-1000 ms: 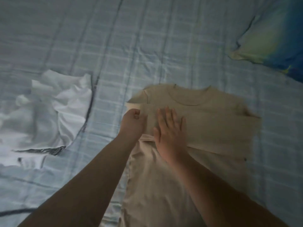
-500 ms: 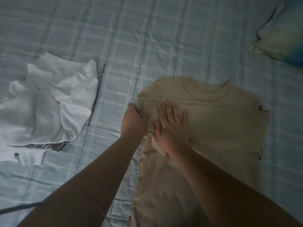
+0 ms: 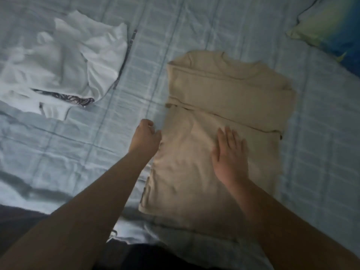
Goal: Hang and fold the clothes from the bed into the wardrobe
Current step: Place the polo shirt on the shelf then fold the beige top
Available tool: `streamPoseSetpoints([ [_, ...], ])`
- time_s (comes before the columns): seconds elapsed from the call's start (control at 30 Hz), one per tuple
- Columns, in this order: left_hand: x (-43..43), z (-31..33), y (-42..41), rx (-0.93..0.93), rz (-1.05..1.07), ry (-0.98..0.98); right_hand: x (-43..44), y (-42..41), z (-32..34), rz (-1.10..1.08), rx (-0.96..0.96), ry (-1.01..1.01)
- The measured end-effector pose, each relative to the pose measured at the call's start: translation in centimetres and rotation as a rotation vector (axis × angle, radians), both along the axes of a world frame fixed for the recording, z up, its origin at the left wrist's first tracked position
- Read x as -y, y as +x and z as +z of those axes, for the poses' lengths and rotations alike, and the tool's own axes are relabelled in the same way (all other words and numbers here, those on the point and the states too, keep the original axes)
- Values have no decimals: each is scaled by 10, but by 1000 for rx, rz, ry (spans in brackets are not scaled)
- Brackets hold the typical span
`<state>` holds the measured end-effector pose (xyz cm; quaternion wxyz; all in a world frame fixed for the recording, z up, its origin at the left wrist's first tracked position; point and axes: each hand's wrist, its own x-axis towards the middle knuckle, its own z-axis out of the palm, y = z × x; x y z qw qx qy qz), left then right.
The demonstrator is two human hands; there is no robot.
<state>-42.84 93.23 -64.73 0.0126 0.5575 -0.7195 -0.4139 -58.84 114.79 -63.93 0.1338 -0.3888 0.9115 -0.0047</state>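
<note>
A crumpled white garment [image 3: 64, 61] with a dark patterned trim along its lower edge lies at the far left on the bed sheet [image 3: 214, 22]. The sheet is pale blue with a faint check of lighter and darker lines, and it is creased in long folds toward the near left corner. A dark area shows past its near edge at the bottom; what it is cannot be told. The left hand [image 3: 145, 138] sits on the sheet with its fingers curled, right against the left edge of the beige T-shirt [image 3: 224, 90]; whether it pinches the fabric cannot be told. The T-shirt lies flat near the middle of the bed, collar away from the person, with a sleeve folded across the chest so that a hem line runs slantwise over the body. The right hand [image 3: 229, 152] rests palm down on the lower body of the shirt, fingers straight and slightly spread. At the far right top corner a pillow [image 3: 331, 30] in yellow-green and blue lies on the sheet, well apart from the shirt
</note>
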Motion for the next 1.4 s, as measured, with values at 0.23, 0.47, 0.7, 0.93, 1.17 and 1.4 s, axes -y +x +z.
streamPoseSetpoints([
  [0.23, -98, 4, 103, 134, -18, 63, -152, 47, 13, -342, 68, -33],
  [0.47, -139, 12, 137, 287, -79, 249, -228, 73, 14, -1067, 399, -238],
  [0.7, -151, 38, 163, -290, 429, 694, -254, 83, 25, -1447, 890, -652],
  [0.93, -176, 57, 204, -375, 499, 825, -291, 84, 43, -1390, 908, -595],
  [1.17, -197, 41, 216, -192, 513, 746, -316, 87, 39, -1346, 869, -372],
  [1.4, -167, 75, 175, -313, 301, 648, -271, 80, 75, -1220, 812, -672],
])
